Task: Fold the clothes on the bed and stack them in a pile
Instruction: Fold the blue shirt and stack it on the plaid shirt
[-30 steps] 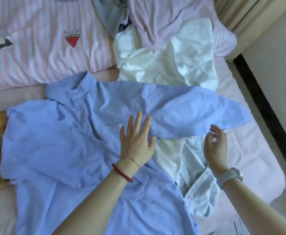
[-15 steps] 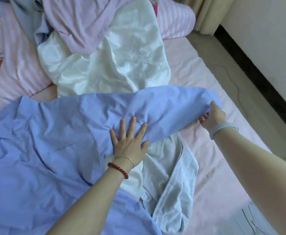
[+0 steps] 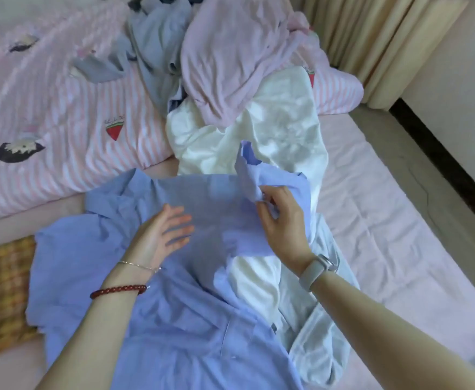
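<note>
Light-blue shirt (image 3: 174,319) spread flat on the bed, sleeve (image 3: 261,187) folded inward; white garment (image 3: 273,136) crumpled behind.

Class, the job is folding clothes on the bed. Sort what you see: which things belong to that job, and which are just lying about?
Job: blue shirt, right hand pinching its sleeve, left hand, white garment, pink garment.
Lying about: striped duvet, curtain, checked cloth.

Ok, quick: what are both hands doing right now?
Left hand: open, fingers straight, over the blue shirt.
Right hand: closed, pinching the blue shirt's sleeve end.
</note>
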`<move>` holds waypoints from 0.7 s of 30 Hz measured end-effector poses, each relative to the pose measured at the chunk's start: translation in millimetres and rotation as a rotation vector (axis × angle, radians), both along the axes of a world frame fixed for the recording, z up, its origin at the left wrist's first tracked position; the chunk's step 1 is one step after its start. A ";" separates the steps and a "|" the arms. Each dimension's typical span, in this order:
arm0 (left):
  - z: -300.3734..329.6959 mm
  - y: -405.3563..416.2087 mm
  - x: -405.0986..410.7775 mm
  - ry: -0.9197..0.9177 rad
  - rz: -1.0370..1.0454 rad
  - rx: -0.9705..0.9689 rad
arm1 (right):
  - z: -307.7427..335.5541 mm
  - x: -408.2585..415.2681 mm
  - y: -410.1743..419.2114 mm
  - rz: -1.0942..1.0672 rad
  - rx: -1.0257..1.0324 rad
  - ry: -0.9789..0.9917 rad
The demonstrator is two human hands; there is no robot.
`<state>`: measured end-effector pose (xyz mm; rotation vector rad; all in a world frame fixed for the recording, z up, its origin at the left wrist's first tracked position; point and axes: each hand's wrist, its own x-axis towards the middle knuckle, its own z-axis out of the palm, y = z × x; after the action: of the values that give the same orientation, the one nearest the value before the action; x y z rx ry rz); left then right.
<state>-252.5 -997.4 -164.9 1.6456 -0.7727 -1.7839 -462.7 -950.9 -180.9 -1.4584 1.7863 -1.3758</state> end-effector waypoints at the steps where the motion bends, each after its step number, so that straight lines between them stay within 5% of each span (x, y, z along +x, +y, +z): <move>1: 8.4 3.8 28.1 0.032 0.034 0.026 | 5.3 26.7 7.6 0.096 -0.023 0.073; 8: -19.2 89.6 220.2 0.261 0.079 0.389 | -7.7 202.3 94.7 0.730 -0.131 0.300; 12: -76.6 151.7 266.6 0.108 0.063 0.552 | -48.6 244.0 154.7 1.036 0.001 0.389; 14: -105.1 177.8 272.1 0.014 -0.058 0.460 | -64.2 247.7 170.8 1.027 0.093 0.436; 17: -125.8 201.0 271.1 -0.407 -0.380 0.312 | -80.4 240.3 176.2 0.866 0.199 0.512; 19: -131.6 205.9 267.8 -0.641 -0.365 0.212 | -87.1 232.3 170.8 0.711 0.247 0.600; 21: -137.0 210.0 269.4 -0.665 -0.211 0.108 | -92.2 224.0 160.9 0.578 0.278 0.688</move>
<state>16.9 -787.3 -302.0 2.3443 -1.1861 -1.4154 -238.7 -789.9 -273.2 -2.2044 1.6016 -0.3358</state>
